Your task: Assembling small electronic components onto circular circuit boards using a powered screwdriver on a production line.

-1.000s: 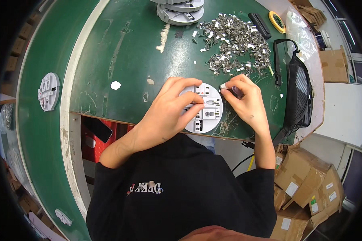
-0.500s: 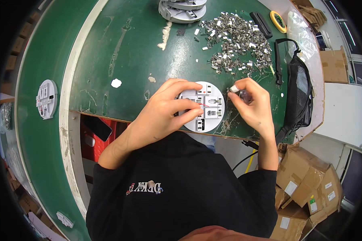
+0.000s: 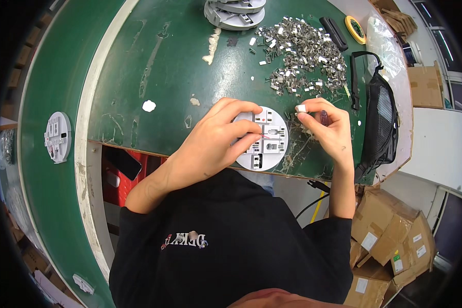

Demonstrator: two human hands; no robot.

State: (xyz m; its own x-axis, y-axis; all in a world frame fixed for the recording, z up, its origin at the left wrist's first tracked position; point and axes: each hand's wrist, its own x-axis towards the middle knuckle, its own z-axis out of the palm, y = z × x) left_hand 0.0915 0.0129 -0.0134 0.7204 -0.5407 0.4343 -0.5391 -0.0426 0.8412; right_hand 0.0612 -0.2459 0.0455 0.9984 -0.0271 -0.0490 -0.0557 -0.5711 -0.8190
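A round, light-grey plastic plate [image 3: 273, 154] with raised blocks, slots and a bit of red wire lies near the table's front edge. My left hand [image 3: 218, 133] reaches over its left side, fingers curved and resting on it, thumb and middle finger close together. What lies under those fingers is hidden. Right of the plate, my right hand [image 3: 327, 126] is raised, thumb and forefinger pinching a small white-faced metal clip [image 3: 301, 109]. Something dark purple [image 3: 324, 118] shows among its curled fingers; I cannot make out what it is.
A wide heap of small metal clips [image 3: 303, 54] covers the back right. Near it are a black bar [image 3: 333, 33], yellow tape roll [image 3: 355, 29] and black mesh bag [image 3: 382, 120]. Stacked round plates [image 3: 234, 18] stand at the back. Left, another plate [image 3: 59, 137] rests on a green belt [image 3: 51, 200].
My right hand has turned and the clip's white face now shows at its fingertips. My left hand stays on the plate. The plate on the left belt has moved nearer.
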